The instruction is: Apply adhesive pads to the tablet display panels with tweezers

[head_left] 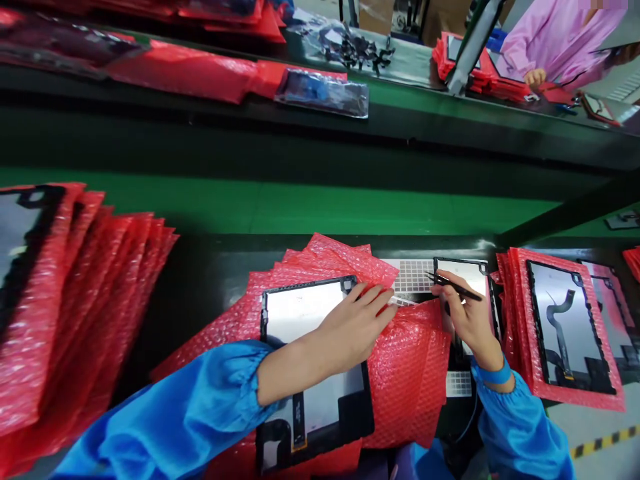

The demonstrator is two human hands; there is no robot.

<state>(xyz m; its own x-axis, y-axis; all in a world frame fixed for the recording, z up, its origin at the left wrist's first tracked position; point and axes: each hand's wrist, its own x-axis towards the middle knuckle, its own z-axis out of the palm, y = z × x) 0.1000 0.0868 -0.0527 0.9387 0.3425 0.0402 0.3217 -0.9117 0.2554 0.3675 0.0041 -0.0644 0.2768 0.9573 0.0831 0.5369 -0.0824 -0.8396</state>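
My left hand [353, 328] reaches across a tablet screen panel [310, 320] with a black frame, its fingers stretched out over the panel's right edge. A flat ribbon cable [299, 420] runs along the lower part of this panel. Beneath it fan out several red bubble-wrap bags [407, 373]. In my right hand [467, 313] is a pair of black tweezers [457, 287], pointing left over a white sheet of small grid squares [414, 275]. Behind that hand lies another screen panel [473, 270], partly hidden by it.
Stacked red bubble bags [100, 287] with a panel on top stand at the left. Another bagged stack [617, 393] at the right carries a panel [575, 327]. A dark shelf [200, 143] crosses above the bench. Beyond it, a person in a pink sleeve [540, 40] is at work.
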